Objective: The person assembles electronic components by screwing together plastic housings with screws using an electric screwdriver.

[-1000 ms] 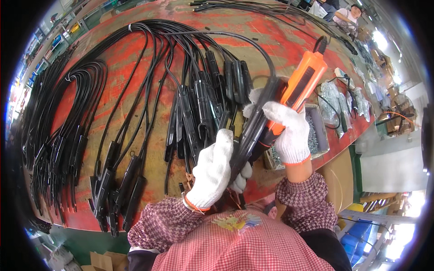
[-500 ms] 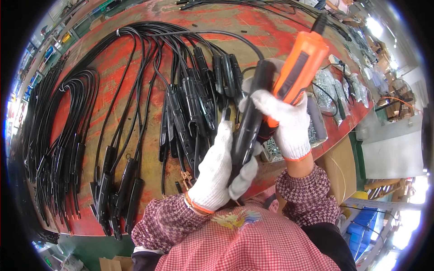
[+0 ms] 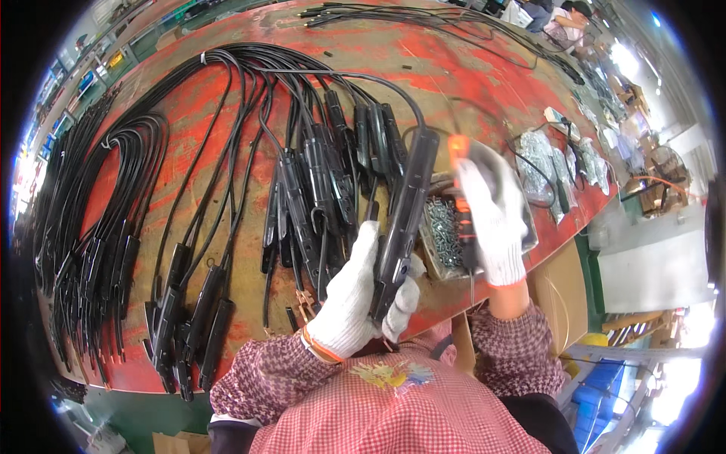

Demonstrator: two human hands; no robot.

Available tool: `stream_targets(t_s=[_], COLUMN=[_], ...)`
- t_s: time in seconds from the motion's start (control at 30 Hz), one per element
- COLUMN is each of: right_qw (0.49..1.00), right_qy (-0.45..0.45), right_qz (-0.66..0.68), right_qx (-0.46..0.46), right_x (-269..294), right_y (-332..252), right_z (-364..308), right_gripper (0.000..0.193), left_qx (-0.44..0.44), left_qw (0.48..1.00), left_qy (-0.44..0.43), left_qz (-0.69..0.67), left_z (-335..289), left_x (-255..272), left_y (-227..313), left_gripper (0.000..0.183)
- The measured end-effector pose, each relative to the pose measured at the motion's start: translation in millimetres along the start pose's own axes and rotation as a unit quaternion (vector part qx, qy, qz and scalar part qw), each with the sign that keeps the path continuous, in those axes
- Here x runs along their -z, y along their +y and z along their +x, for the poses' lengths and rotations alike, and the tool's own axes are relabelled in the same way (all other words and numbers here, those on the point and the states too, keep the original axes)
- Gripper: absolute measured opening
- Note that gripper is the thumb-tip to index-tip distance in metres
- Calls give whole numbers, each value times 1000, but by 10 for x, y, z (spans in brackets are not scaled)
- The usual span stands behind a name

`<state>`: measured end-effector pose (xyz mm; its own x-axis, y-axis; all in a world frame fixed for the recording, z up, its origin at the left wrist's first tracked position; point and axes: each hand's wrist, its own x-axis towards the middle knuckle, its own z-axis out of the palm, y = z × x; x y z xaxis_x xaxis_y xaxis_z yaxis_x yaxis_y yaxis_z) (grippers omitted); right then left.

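Note:
My left hand (image 3: 344,306), in a white knit glove, is closed round the lower end of a long black plastic housing (image 3: 408,204). The housing tilts upright, and a black cable (image 3: 412,98) runs from its top to the bundle on the table. In my right hand (image 3: 495,227), also gloved and blurred by motion, is an orange and black electric screwdriver (image 3: 466,246). Its thin bit (image 3: 473,286) points down, to the right of the housing and apart from it. Beside the screwdriver, small metal screws (image 3: 444,227) fill a box, partly hidden by my right hand.
Several similar housings on cables (image 3: 318,178) lie just left of my left hand, with more cable bundles (image 3: 106,265) farther left. Clear plastic bags (image 3: 537,159) rest at the table's right. A cardboard box (image 3: 561,291) stands beside the right edge. Another person (image 3: 567,26) sits far off.
My right hand has turned the screwdriver from bit-near-housing to upright and drawn it away to the right. The housing has shifted slightly left and down, still in my left hand.

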<state>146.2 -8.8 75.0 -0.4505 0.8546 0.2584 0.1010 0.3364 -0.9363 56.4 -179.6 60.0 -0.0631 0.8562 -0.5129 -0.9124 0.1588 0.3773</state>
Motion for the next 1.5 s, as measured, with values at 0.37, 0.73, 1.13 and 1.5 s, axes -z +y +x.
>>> stream_targets(t_s=[0.37,0.73,1.13,1.5], right_qw=[856,922,940,878], right_qy=[-173,-112,-36,-11], right_qz=[403,307,289,-479], right_qx=[-274,-209,-176,-21], right_x=[-668,-759,-785,198], right_y=[-559,-481,-551,585], right_z=[-34,-21,-17,-104], right_gripper=[36,39,43,77], left_qx=[-126,-51,-135,-219], left_qw=[974,995,975,939], left_qy=[159,32,108,42], left_qz=[98,-78,138,261], left_z=[-47,-155,-122,-47], left_x=[-36,-47,-77,-60], left_y=[-162,-49,-96,24], left_gripper=[75,72,62,30])
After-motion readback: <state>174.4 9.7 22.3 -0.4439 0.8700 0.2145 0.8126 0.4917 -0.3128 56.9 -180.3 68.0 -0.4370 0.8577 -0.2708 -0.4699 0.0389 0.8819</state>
